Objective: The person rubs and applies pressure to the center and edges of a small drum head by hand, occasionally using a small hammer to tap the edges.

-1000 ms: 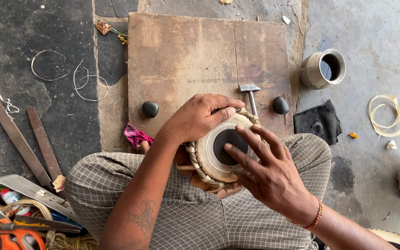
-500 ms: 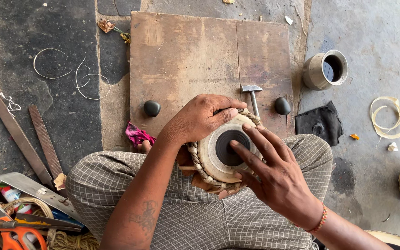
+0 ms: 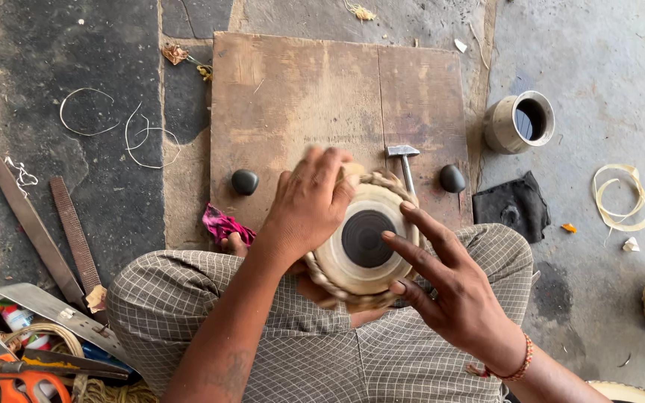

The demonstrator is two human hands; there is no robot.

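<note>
A small drum (image 3: 363,250) with a pale skin, a black round centre patch and a braided rim rests in my lap. My left hand (image 3: 309,198) lies over its upper left rim, fingers curled down on the braid. My right hand (image 3: 449,287) hovers at the drum's right side with fingers spread, the fingertips touching the skin near the black patch. A small hammer (image 3: 404,163) lies on the wooden board (image 3: 300,97) just beyond the drum.
Two black stones (image 3: 245,181) (image 3: 452,178) sit on the board. A metal cup (image 3: 520,122) and black cloth (image 3: 513,207) lie to the right, a pink rag (image 3: 222,224) at left. Metal files (image 3: 54,224), wire loops, and a tool pile with orange scissors (image 3: 16,373) occupy the left floor.
My left hand has shifted from the drum's top across to its upper left rim. The right hand's fingers have spread wider over the skin.
</note>
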